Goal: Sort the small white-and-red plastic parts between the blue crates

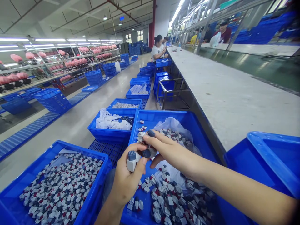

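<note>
Both hands meet above a blue bin (pixel 164 115) lined in part with clear plastic. My left hand (pixel 126 178) has its fingers wrapped round a small white block with a ribbed dark blue cap (pixel 132 161). Close to its fingertips is another dark-capped piece (pixel 146 153), and which hand bears it I cannot tell. My right hand (pixel 167 148) reaches in from the right, its fingers closed on a white and dark blue piece (pixel 141 137). Similar white, dark blue and red pieces (pixel 170 200) lie loose in the bin below.
A second blue bin (pixel 105 156) full of like pieces stands at the left. Ahead are more blue bins (pixel 109 134), some with plastic bags. A long pale worktable (pixel 234 93) runs along the right, beside an empty-looking blue crate (pixel 276 137). A person (pixel 158 50) sits farther down.
</note>
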`<state>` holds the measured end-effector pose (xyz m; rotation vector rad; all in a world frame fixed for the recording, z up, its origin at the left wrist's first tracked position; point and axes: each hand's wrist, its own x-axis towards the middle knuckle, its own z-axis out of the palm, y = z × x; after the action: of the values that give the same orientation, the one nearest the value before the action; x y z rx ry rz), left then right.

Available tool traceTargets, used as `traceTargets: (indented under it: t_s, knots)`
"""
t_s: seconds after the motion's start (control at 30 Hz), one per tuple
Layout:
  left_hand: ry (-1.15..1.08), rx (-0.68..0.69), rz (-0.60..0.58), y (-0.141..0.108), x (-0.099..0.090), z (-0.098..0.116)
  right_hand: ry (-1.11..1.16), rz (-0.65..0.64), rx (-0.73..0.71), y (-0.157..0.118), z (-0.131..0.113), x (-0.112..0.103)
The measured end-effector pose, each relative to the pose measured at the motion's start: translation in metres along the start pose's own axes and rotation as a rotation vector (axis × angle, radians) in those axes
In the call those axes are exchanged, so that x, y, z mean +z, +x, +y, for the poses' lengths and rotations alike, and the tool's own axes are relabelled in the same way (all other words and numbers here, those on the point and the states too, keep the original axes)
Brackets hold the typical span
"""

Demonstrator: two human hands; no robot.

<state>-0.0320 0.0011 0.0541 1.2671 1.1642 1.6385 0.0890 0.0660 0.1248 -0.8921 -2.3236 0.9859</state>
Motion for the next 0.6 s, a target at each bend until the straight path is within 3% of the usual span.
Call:
traceTargets:
  t_s: [0.1, 0.17, 0.3, 0.43, 0.6]
  knots:
    - [-0.111, -0.027, -0.049, -0.001, 0.004, 0.0, 0.362, 0.026, 0.282, 0.0, -0.002, 0.006]
    - [-0.271, -0.05, -0.011, 0.0, 0.009, 0.001, 0.4, 0.13, 0.346, 0.001, -0.003, 0.006]
    - [-0.592, -0.125, 0.107, 0.005, 0.011, 0.009, 0.437, 0.229, 0.346, 0.003, -0.004, 0.001]
    - [-0.766, -0.178, 0.039, 0.007, 0.005, 0.014, 0.43, 0.278, 0.334, 0.006, -0.001, -0.006]
    - [-0.778, -0.185, -0.033, 0.005, 0.002, 0.013, 0.395, 0.265, 0.345, 0.008, 0.001, -0.008]
